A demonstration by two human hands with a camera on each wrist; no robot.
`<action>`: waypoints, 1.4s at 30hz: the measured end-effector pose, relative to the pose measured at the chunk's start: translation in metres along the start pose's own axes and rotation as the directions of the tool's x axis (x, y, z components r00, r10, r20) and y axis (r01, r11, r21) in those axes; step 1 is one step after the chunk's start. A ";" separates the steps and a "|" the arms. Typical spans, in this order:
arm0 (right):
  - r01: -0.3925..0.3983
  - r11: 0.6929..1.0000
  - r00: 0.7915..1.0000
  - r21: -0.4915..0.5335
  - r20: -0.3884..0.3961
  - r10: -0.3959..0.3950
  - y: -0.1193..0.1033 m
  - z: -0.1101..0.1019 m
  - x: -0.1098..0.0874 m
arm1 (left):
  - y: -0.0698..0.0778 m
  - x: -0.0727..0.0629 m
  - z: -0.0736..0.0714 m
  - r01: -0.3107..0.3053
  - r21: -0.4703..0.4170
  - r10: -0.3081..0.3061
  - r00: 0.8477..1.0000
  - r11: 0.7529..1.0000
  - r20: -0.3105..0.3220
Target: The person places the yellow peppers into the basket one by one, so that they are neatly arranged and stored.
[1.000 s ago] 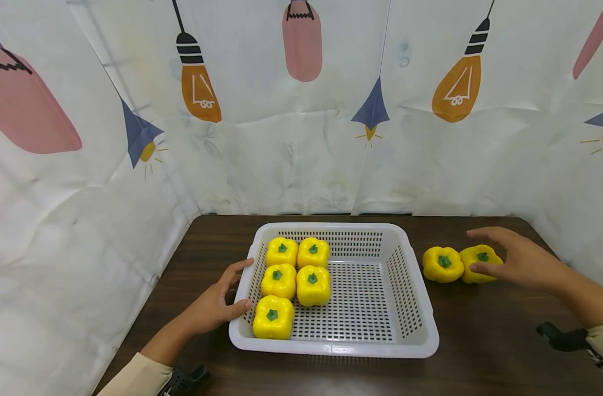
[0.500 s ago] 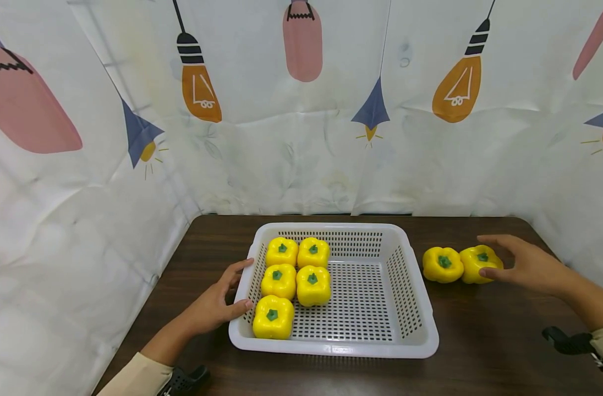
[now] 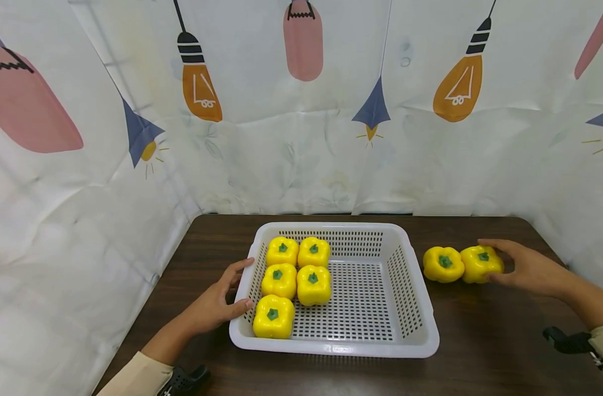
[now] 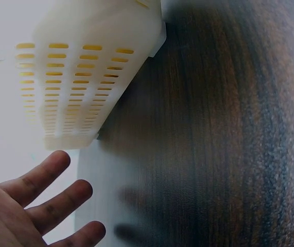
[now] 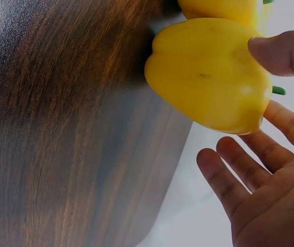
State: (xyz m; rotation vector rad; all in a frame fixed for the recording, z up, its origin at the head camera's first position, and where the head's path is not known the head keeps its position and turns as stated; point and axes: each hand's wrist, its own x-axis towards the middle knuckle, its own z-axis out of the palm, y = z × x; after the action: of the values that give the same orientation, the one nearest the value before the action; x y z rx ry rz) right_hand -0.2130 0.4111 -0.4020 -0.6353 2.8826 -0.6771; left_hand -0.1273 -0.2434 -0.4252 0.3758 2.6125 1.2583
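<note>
In the head view, a yellow bell pepper [image 3: 476, 265] with a green stem stands on the table, and my right hand [image 3: 531, 268] grips it from the right. The right wrist view has the thumb on one side of that bell pepper [image 5: 208, 77] and the index finger behind it, the other fingers spread. A second bell pepper [image 3: 436, 266] stands against it on the left. My left hand [image 3: 217, 300] rests at the left rim of a white perforated basket [image 3: 331, 348], its fingers loosely spread. Inside, several yellow bell peppers [image 3: 273, 325] fill the left side.
A dark wood-grain table [image 3: 480, 341] carries everything. Behind it and along the sides hangs a white printed cloth [image 3: 301, 159]. The basket's raised rim runs between its inside and the two bell peppers on the right.
My right hand has lowered slightly from above the far-right bell pepper and closed around it. My left hand and the basket have stayed put.
</note>
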 end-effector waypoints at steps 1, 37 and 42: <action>0.003 1.000 1.000 0.001 0.001 -0.003 0.001 0.000 0.000 | 0.000 0.000 0.000 -0.001 0.000 0.001 1.000 1.000 0.000; 0.012 1.000 0.987 -0.010 -0.157 -0.013 -0.009 -0.031 -0.014 | -0.001 0.000 -0.001 -0.004 -0.021 0.004 1.000 1.000 0.014; 0.053 0.996 0.976 -0.073 -0.209 -0.067 -0.017 -0.039 -0.013 | -0.002 0.000 -0.001 -0.009 -0.018 0.009 1.000 1.000 0.013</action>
State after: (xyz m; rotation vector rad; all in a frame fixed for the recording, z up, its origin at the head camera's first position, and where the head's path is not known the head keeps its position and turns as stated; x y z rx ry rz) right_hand -0.2029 0.4186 -0.3594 -0.7013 3.1042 -0.6982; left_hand -0.1282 -0.2452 -0.4262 0.3920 2.5901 1.2768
